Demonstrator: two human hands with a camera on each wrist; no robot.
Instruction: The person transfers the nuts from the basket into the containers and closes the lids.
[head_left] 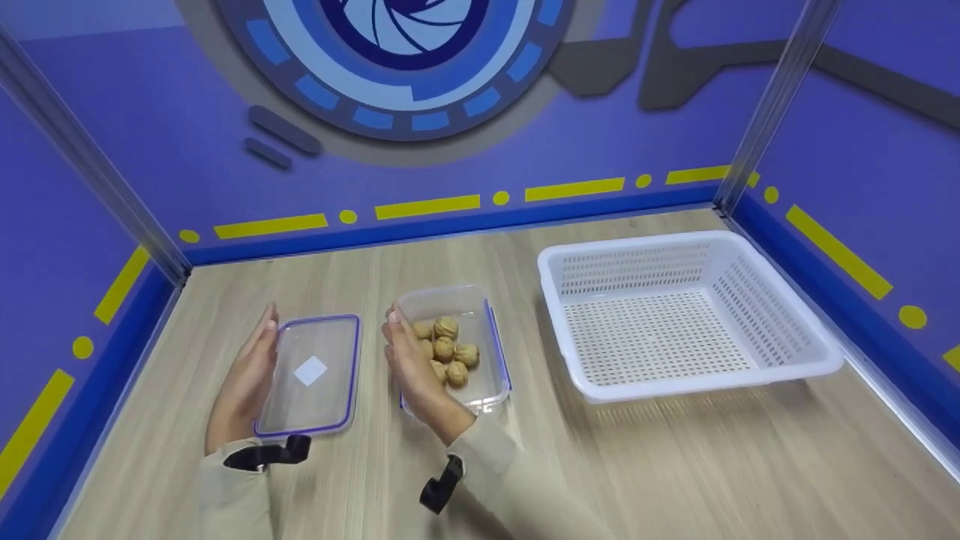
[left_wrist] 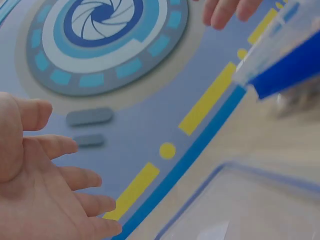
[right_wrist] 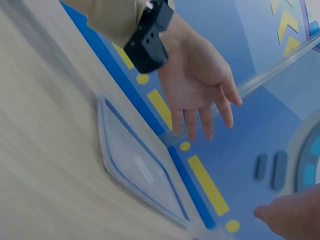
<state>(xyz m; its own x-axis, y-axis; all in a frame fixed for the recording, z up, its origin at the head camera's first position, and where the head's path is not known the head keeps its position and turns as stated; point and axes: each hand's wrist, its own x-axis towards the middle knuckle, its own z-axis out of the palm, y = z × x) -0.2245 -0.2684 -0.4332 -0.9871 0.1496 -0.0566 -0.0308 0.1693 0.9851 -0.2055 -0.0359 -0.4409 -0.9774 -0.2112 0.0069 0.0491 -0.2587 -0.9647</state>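
Observation:
My left hand (head_left: 246,382) is held upright at the left edge of a clear plastic lid (head_left: 330,397) with a blue-purple seal and a white label. Its fingers are spread and relaxed, the palm bare in the left wrist view. Across the lid, my right hand (head_left: 417,371) hovers with straight fingers along the left side of a clear plastic food container (head_left: 480,315), overlapping that side in the head view. Several walnuts (head_left: 444,349) lie inside the container, some partly hidden by this hand. The palms face each other with nothing held in either.
A white perforated plastic basket (head_left: 559,330) stands on the right side of the wooden table (head_left: 615,465). Purple-blue printed panels (head_left: 420,176) enclose the table at the back and both sides, with metal posts at the corners.

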